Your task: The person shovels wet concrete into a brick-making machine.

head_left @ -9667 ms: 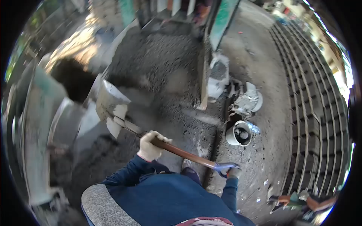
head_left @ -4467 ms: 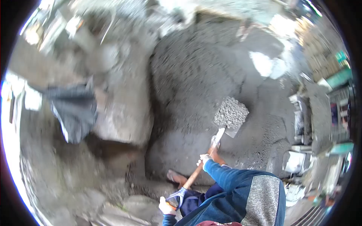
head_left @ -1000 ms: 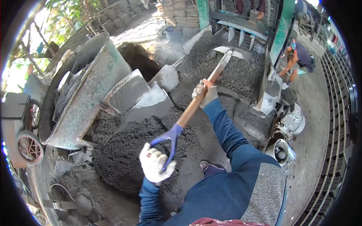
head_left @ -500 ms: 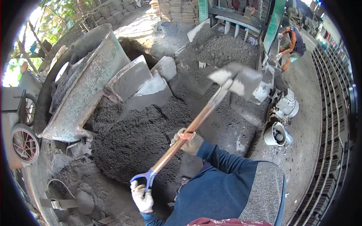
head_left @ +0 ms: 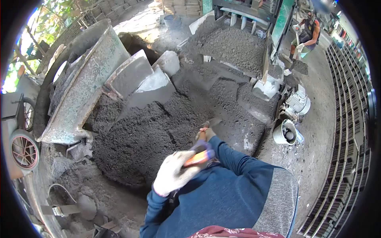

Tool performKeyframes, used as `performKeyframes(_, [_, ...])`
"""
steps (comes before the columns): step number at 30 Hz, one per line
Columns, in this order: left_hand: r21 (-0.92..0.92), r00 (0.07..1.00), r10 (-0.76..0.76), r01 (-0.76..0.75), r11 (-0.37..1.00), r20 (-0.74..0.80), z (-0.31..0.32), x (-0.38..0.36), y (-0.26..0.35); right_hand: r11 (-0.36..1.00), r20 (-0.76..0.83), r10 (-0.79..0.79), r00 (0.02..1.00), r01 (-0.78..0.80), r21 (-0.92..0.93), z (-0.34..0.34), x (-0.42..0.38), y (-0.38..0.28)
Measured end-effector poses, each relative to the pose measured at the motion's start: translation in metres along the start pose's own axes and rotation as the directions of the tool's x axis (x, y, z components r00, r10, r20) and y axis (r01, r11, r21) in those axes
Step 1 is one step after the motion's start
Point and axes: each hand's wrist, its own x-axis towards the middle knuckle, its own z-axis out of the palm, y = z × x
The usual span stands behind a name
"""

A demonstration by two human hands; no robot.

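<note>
My left hand, in a whitish work glove, is wrapped round the blurred D-grip of a shovel, close in front of my chest. Farther down, my right hand, also gloved, is closed on the shaft. The shovel points away from me, so its shaft looks foreshortened. Only a sliver of its blade shows just past my right hand, over the dark mix. That heap of damp, dark grey mix spreads ahead and to the left of my hands.
A large tilted mixer drum stands left, beside a wheeled cart. At the back, grey mix fills a machine's hopper. A motor and a bucket sit right. Another person works beyond, near long block racks.
The shovel has swung down and back from the hopper toward me, its blade now low by the heap. My left hand has risen closer to my chest. The other person has straightened somewhat.
</note>
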Motion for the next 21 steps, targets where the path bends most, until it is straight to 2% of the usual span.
performKeyframes(1, [-0.061, 0.999, 0.035, -0.034, 0.998, 0.016, 0.006, 0.021, 0.004, 0.996, 0.037, 0.092, 0.995, -0.092, 0.008, -0.012, 0.002, -0.021])
performKeyframes(2, [0.027, 0.996, 0.071, -0.072, 0.997, 0.052, 0.007, 0.036, 0.007, 0.997, 0.027, 0.08, 0.996, -0.08, -0.001, -0.018, -0.007, -0.027])
performKeyframes(3, [-0.054, 0.992, 0.125, -0.125, 0.991, -0.005, 0.005, 0.052, 0.011, 0.999, -0.006, 0.031, 0.999, -0.031, -0.022, -0.023, -0.014, -0.034])
performKeyframes(5, [-0.261, 0.987, 0.161, -0.159, 0.952, -0.011, -0.014, 0.073, 0.015, 0.987, -0.091, -0.119, 0.989, 0.108, -0.116, -0.02, -0.033, -0.043])
performKeyframes(6, [-0.5, 0.967, 0.234, -0.251, 0.829, -0.099, -0.02, 0.082, 0.015, 0.97, -0.124, -0.19, 0.974, 0.167, -0.174, -0.014, -0.041, -0.051])
performKeyframes(7, [-0.706, 0.972, 0.111, -0.229, 0.67, -0.209, -0.017, 0.08, 0.028, 0.959, -0.14, -0.221, 0.965, 0.189, -0.213, -0.009, -0.044, -0.061])
performKeyframes(9, [-0.75, 0.871, 0.424, -0.449, 0.486, -0.248, -0.038, 0.107, 0.05, 0.951, -0.16, -0.221, 0.962, 0.176, -0.252, -0.004, -0.043, -0.085])
performKeyframes(11, [-0.738, 0.894, 0.445, -0.328, 0.589, -0.043, -0.067, 0.122, 0.091, 0.972, -0.192, -0.129, 0.973, 0.086, -0.217, -0.024, -0.03, -0.098])
performKeyframes(13, [-0.696, 0.879, 0.462, -0.261, 0.669, 0.115, -0.083, 0.135, 0.12, 0.971, -0.132, -0.117, 0.984, 0.086, -0.222, -0.049, -0.025, -0.107])
performKeyframes(15, [-0.706, 0.876, 0.476, -0.286, 0.648, 0.082, -0.071, 0.134, 0.12, 0.988, -0.062, -0.041, 0.997, 0.032, -0.15, -0.085, -0.019, -0.119])
performKeyframes(17, [-0.715, 0.874, 0.484, -0.312, 0.626, 0.042, -0.059, 0.131, 0.119, 0.997, 0.048, 0.077, 0.996, -0.078, 0.012, -0.133, 0.004, -0.131])
performKeyframes(19, [-0.724, 0.877, 0.481, -0.325, 0.608, 0.011, -0.052, 0.128, 0.116, 0.999, 0.009, 0.031, 0.999, -0.032, 0.034, -0.15, -0.004, -0.136])
performKeyframes(21, [-0.732, 0.882, 0.471, -0.326, 0.599, -0.008, -0.049, 0.127, 0.112, 0.989, -0.083, -0.14, 0.987, 0.135, -0.062, -0.161, -0.022, -0.138])
